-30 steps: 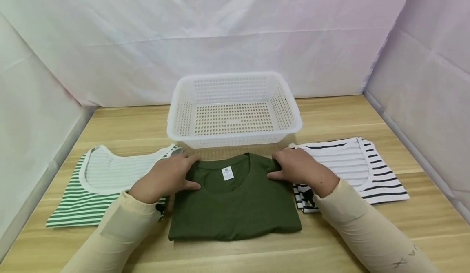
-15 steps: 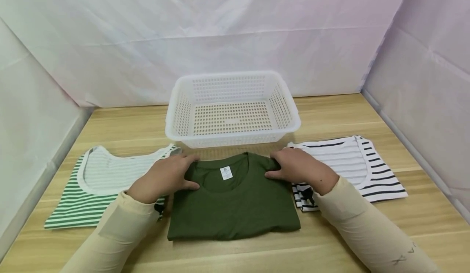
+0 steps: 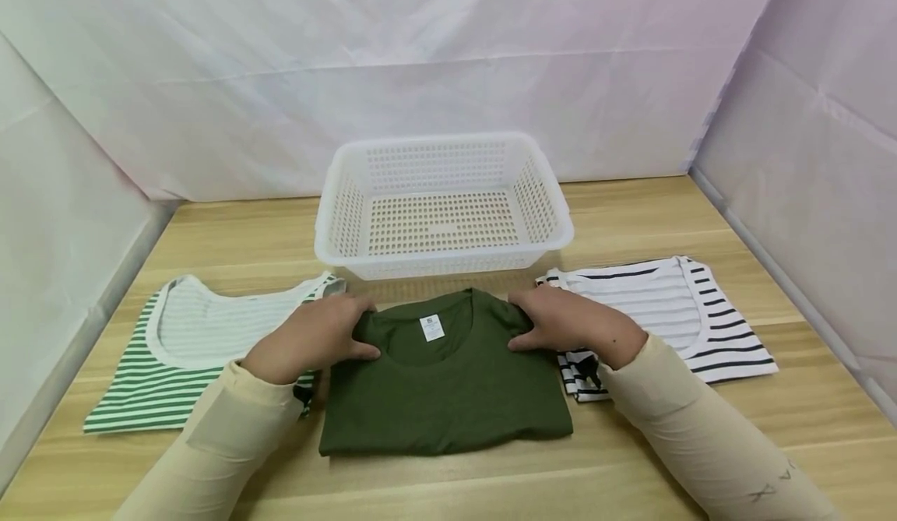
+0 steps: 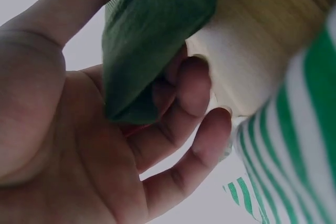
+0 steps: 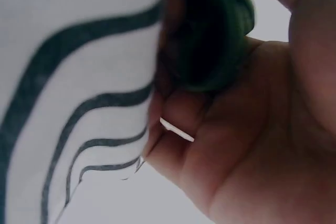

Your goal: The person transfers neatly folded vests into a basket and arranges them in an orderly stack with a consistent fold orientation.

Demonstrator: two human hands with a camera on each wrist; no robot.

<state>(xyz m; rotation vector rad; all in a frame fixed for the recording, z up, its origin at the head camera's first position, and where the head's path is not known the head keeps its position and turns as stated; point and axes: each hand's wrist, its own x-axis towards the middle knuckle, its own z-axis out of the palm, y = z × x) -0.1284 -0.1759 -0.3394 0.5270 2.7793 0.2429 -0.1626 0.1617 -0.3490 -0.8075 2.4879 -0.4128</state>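
Note:
A folded dark green T-shirt [image 3: 445, 387] lies on the wooden table [image 3: 448, 482] in front of me. My left hand [image 3: 311, 338] grips its left shoulder, thumb on top and fingers curled under the cloth [image 4: 152, 51]. My right hand [image 3: 571, 320] grips the right shoulder the same way, and the right wrist view shows the green fabric [image 5: 210, 35] pinched in it. Both collar corners look slightly lifted.
A white perforated plastic basket [image 3: 443, 208] stands just behind the green shirt. A green-and-white striped top [image 3: 189, 353] lies to the left, a black-and-white striped top [image 3: 673, 315] to the right. White cloth walls enclose the table.
Both hands have drawn the shirt's shoulders slightly inward and up. The right striped top's near corner has shifted a little to the left.

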